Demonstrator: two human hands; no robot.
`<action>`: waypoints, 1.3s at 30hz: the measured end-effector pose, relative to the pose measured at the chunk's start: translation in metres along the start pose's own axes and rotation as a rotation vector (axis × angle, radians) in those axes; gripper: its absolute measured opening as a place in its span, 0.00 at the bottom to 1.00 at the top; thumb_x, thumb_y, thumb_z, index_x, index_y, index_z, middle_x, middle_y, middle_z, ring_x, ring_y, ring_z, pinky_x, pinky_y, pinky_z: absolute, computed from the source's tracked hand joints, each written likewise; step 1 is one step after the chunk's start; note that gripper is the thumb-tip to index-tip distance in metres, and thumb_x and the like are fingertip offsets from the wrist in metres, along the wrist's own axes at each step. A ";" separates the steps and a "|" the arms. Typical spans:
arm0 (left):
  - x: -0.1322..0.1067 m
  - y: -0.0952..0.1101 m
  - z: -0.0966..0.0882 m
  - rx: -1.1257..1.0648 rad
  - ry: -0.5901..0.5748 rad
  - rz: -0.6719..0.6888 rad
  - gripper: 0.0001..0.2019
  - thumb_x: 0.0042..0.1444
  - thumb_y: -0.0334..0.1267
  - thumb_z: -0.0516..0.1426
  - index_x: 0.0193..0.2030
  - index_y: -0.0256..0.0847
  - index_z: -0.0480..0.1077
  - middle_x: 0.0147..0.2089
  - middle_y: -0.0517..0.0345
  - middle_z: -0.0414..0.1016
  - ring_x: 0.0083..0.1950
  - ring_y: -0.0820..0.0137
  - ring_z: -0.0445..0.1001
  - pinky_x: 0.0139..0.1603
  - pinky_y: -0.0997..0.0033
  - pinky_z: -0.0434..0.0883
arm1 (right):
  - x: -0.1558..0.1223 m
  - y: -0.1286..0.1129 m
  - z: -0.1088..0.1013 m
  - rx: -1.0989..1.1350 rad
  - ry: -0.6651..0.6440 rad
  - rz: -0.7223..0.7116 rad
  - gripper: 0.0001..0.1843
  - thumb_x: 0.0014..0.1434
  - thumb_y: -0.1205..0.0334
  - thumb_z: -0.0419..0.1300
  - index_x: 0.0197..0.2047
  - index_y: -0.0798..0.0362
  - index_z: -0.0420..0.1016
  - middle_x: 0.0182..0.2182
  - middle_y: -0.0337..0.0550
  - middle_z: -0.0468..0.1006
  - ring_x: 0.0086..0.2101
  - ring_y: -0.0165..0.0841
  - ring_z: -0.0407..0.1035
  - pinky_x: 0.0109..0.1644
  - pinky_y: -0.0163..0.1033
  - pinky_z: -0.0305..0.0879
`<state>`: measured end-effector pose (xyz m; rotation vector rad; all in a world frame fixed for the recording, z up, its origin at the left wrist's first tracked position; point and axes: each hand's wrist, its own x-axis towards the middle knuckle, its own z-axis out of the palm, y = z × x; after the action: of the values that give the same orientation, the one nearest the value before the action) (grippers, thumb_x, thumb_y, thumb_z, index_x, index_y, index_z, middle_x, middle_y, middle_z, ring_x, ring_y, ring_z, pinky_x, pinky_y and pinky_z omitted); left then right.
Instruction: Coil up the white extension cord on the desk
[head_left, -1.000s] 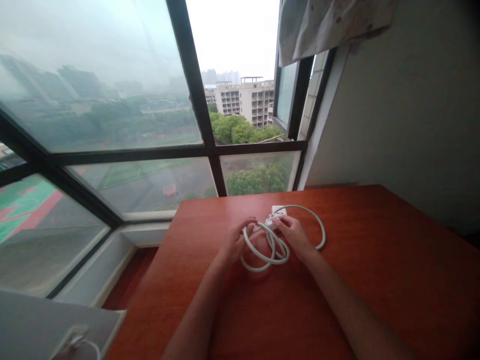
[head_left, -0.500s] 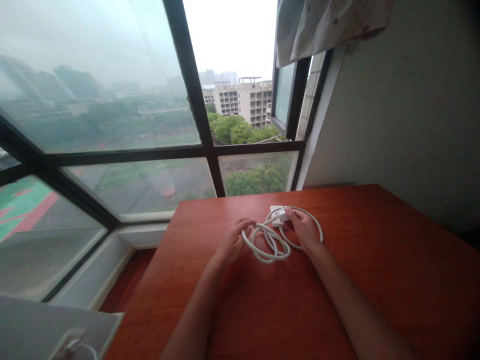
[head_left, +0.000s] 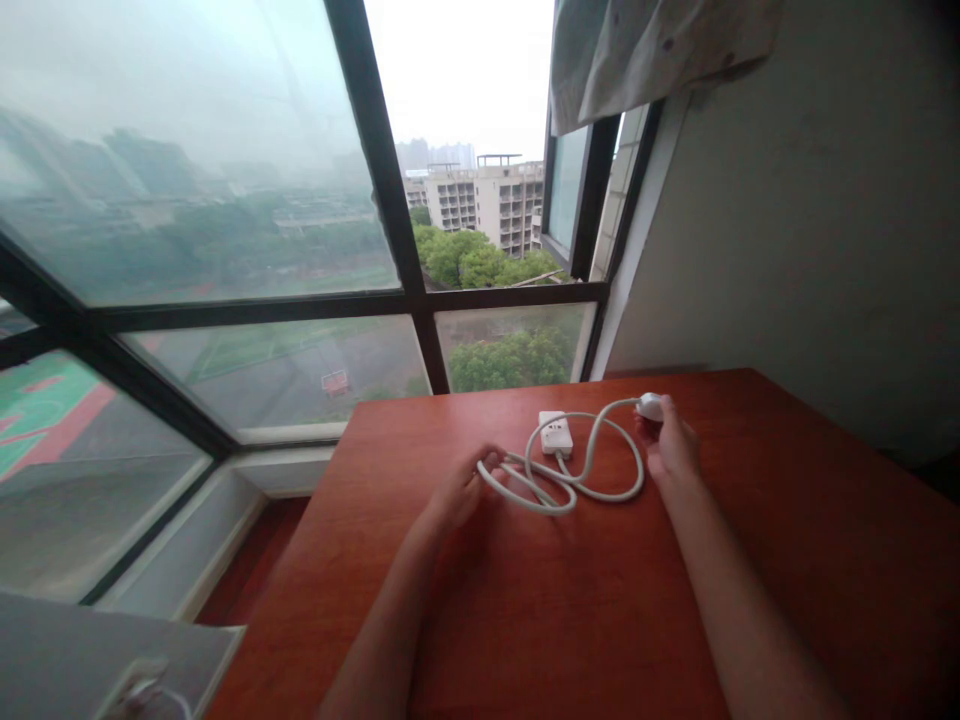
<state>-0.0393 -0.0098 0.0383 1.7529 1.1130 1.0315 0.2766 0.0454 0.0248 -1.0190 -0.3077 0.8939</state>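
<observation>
Reddish-brown desk (head_left: pixel 585 600) pushed up by a window, daylight coming in. White socket block (head_left: pixel 555 433) lies flat on it toward the far edge; using that as reference for everything below.

Beyond the block: dark window frame (head_left: pixel 420 260), one sash swung out, green trees (head_left: pixel 480 265) and a pale multi-storey building (head_left: pixel 506 205) outside. Up and right of the block: hanging spotted curtain (head_left: pixel 660 55). Farther right of it: plain wall (head_left: pixel 787 240). Far left of the block and much nearer to me: wall outlet (head_left: pixel 142 685) with a white lead, blurry.

Cord (head_left: pixel 574 482), off-white, leaves the block on my side. One wide loop swings out right of the block, more loops bunch up to the left and nearer to me. Strands cross each other just in front of the block.

My right hand (head_left: pixel 673 445) is right of the block, fingers clamped on the white plug (head_left: pixel 651 406); pins can't be made out. Cord arcs from the plug back toward the block.

My left hand (head_left: pixel 461 487) is left of the block and nearer to me, fingers curled closed on the left end of the cord loops. Can't tell how tight; thumb is partly hidden.
</observation>
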 end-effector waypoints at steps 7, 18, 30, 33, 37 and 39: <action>-0.001 -0.001 0.000 0.014 -0.001 0.009 0.16 0.62 0.49 0.51 0.41 0.39 0.72 0.37 0.54 0.74 0.37 0.70 0.69 0.40 0.72 0.65 | 0.002 -0.005 -0.002 0.048 -0.008 0.073 0.14 0.54 0.53 0.63 0.33 0.57 0.74 0.22 0.37 0.77 0.21 0.23 0.70 0.23 0.23 0.68; -0.002 0.006 0.001 0.019 -0.004 -0.002 0.17 0.62 0.50 0.50 0.43 0.40 0.72 0.39 0.55 0.76 0.39 0.68 0.71 0.42 0.71 0.67 | -0.016 -0.001 0.010 -0.036 -0.260 0.039 0.21 0.47 0.45 0.68 0.36 0.54 0.76 0.26 0.40 0.79 0.23 0.26 0.72 0.24 0.28 0.69; -0.002 0.004 0.004 -0.104 0.014 -0.047 0.17 0.62 0.50 0.51 0.44 0.39 0.71 0.48 0.50 0.74 0.51 0.62 0.71 0.49 0.65 0.69 | -0.059 0.025 0.032 -0.449 -0.669 -0.128 0.23 0.48 0.51 0.68 0.45 0.55 0.75 0.38 0.45 0.80 0.36 0.36 0.74 0.42 0.40 0.72; 0.000 0.001 0.005 -0.143 0.026 -0.045 0.17 0.61 0.50 0.52 0.47 0.40 0.70 0.50 0.48 0.73 0.51 0.62 0.71 0.52 0.64 0.68 | -0.063 0.031 0.033 -0.605 -0.729 -0.227 0.24 0.47 0.53 0.68 0.46 0.54 0.75 0.39 0.47 0.80 0.37 0.39 0.74 0.44 0.43 0.71; 0.000 -0.002 0.005 -0.190 0.006 -0.109 0.19 0.60 0.51 0.53 0.50 0.40 0.69 0.49 0.48 0.74 0.49 0.63 0.72 0.50 0.63 0.69 | -0.064 0.031 0.030 -0.796 -0.710 -0.427 0.21 0.48 0.55 0.66 0.45 0.53 0.75 0.40 0.48 0.80 0.38 0.40 0.74 0.44 0.45 0.69; -0.001 -0.001 0.006 -0.206 0.013 -0.142 0.20 0.59 0.51 0.54 0.51 0.39 0.69 0.50 0.48 0.73 0.49 0.63 0.72 0.50 0.64 0.70 | -0.065 0.028 0.030 -0.846 -0.727 -0.489 0.20 0.48 0.56 0.65 0.45 0.52 0.75 0.40 0.47 0.79 0.37 0.40 0.73 0.43 0.44 0.69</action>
<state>-0.0341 -0.0116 0.0355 1.4854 1.0821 1.0320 0.2045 0.0197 0.0280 -1.2562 -1.5788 0.6451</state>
